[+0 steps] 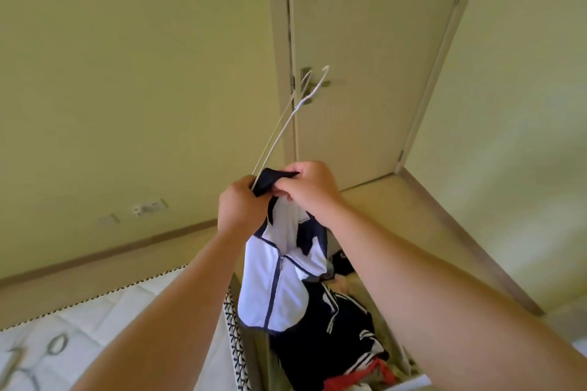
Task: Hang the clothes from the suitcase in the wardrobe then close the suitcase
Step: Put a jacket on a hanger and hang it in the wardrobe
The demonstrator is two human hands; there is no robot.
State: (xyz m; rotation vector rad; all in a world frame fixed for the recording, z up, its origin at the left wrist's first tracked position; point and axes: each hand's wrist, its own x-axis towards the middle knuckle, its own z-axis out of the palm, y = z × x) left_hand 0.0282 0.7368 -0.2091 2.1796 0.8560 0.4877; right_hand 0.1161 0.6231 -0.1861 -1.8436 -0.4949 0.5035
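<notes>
A white and navy zip jacket point(273, 282) hangs in front of me, held up by its dark collar. My left hand point(243, 205) grips the collar together with the lower end of a thin white wire hanger point(279, 133). My right hand point(309, 189) pinches the dark collar fabric just to the right, touching the left hand. The hanger points up and away, its hook near the door handle. Below the jacket lies a pile of dark clothes point(336, 336) with white stripes and something red point(355, 381). The suitcase and the wardrobe cannot be made out.
A closed pale door point(374, 41) with a lever handle point(314, 84) stands straight ahead. Wall sockets point(147, 208) sit low on the left wall. A white mat point(95, 320) with a patterned edge covers the floor at lower left.
</notes>
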